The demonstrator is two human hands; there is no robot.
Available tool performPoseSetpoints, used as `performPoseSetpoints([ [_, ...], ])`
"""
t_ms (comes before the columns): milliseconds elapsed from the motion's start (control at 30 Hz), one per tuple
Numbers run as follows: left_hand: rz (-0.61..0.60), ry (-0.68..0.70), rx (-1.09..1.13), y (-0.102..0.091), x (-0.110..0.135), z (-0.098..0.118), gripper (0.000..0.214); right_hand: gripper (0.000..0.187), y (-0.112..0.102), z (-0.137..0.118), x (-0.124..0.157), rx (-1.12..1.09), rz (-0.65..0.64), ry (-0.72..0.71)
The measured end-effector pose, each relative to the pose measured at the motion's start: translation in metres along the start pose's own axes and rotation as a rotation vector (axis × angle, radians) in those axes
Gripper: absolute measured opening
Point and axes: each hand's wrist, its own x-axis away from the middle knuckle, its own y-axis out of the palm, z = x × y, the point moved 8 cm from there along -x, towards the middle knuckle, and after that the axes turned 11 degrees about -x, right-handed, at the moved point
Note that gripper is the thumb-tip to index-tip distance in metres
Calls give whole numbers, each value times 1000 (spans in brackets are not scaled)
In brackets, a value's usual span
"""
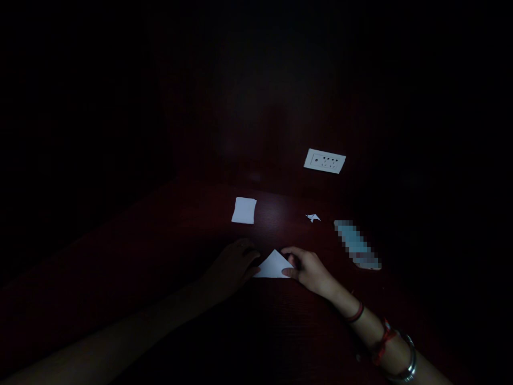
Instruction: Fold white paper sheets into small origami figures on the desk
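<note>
A white sheet of paper (274, 266), folded into a triangle with its point facing away from me, lies on the dark red table. My right hand (310, 270) grips its right corner, thumb pressed on top and fingers curled by the far edge. At the left corner, my left hand (236, 262) is in shadow; its thumb rests at the paper and its fingers are bent around that corner. Beyond the hands sits a small stack of white paper (244, 210). A small folded paper figure (313, 217) stands farther right.
A phone-like flat object (356, 245), its screen blurred out, lies to the right of my right hand. A white socket plate (324, 161) is set in the dark wall behind the table (192, 224). The surroundings are very dark.
</note>
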Motion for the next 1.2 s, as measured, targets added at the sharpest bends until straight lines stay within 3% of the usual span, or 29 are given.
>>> performPoseSetpoints([
  [200, -18, -47, 244, -21, -5, 8, 13, 13, -10, -10, 1, -148, 18, -77],
  [333, -41, -68, 353, -28, -6, 13, 15, 14, -15, -26, 2, -110, 60, -151],
  [500, -48, -58, 326, -29, -4, 14, 16, 14, -16, -42, 5, -61, 128, -210],
  [767, -28, -23, 344, -35, -6, 18, 16, 15, -19, -55, 8, -70, 127, -278],
  [1000, 2, -46, 391, -50, -8, 19, 15, 14, -40, -32, 7, -360, 292, -147],
  [1133, -15, -93, 469, -50, -8, 10, 14, 19, -25, -7, 6, -611, 159, 81],
  [1200, -50, -112, 478, -45, -8, 6, 12, 19, -14, -2, 7, -592, 43, 142],
])
